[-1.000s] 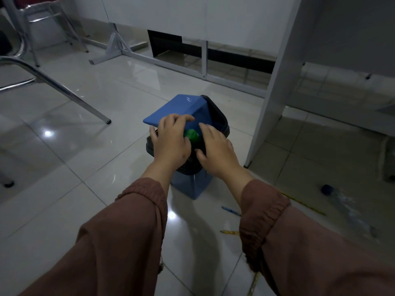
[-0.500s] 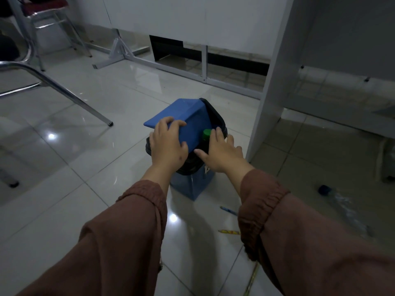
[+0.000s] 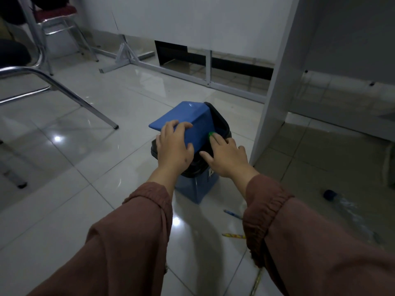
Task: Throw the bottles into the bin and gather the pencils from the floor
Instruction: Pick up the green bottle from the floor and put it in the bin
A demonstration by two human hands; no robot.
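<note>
- The left hand (image 3: pixel 174 146) gripped the near edge of the bin's blue lid (image 3: pixel 188 122), fingers curled over the top and thumb underneath, and the lid stood tipped up, open.
- The right hand (image 3: pixel 227 155) was over the bin's mouth, just right of the left hand, fingers stretched forward and pressing on a bottle whose green cap (image 3: pixel 211 134) peeked out beyond the fingertips.
- Only that cap showed; the bottle's body was hidden under the hand and inside the black liner (image 3: pixel 220 122), so I couldn't tell whether the fingers wrapped it or merely pushed it.
- The bin (image 3: pixel 197 189) itself sat directly below both hands, blue base on the tiled floor (image 3: pixel 74 167), its black bag folded over the rim.
- Off to the right of the right hand, well apart from it, a clear bottle with a dark blue cap (image 3: pixel 330 195) lay on its side on the floor.
- Nearer the person than the bin, beside the right sleeve (image 3: pixel 265 212), a blue pencil (image 3: pixel 232 213) lay on the tiles.
- Just nearer again, a yellow pencil (image 3: pixel 234 235) lay partly tucked under that sleeve's cuff.
- Another yellowish pencil (image 3: pixel 256 283) showed low down, near the bottom edge, beneath the right arm.
- Left of the left hand, a chrome chair leg (image 3: pixel 85 103) slanted down to the floor.
- To the right of the hands, a white desk panel (image 3: pixel 271 116) stood upright, close beside the bin.
</note>
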